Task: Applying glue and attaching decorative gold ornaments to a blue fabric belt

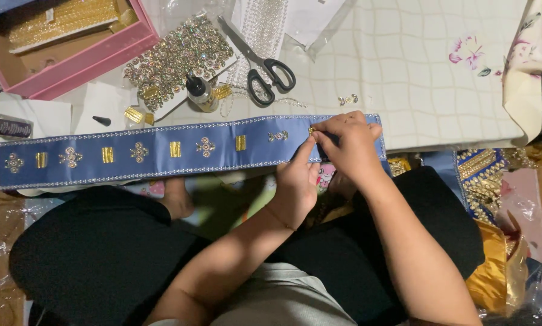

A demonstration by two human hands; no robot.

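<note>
Head view. Black-clad knees (102, 253) at lower frame, nearest camera. Left hand (296, 184) centre, index finger extended, pressing blue satin band (138, 152) beside gold ornament (311, 130). Right hand (346, 142) pinched shut on same ornament, upper centre-right. Band spans frame, left to centre.

Risks, as judged:
- Finger slip: ornament sets crooked, breaks spacing with gold bars (175, 149).
- Open glue bottle (199, 92), upper centre, standing near band: knock could spill on satin.
- Scissors (262, 63) just above: sleeve snag.

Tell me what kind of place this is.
Probably a home craft spot on the floor: a blue ribbon strip being decorated with gold ornaments, black-handled scissors, a small glue bottle and a pink box of trims.
</note>
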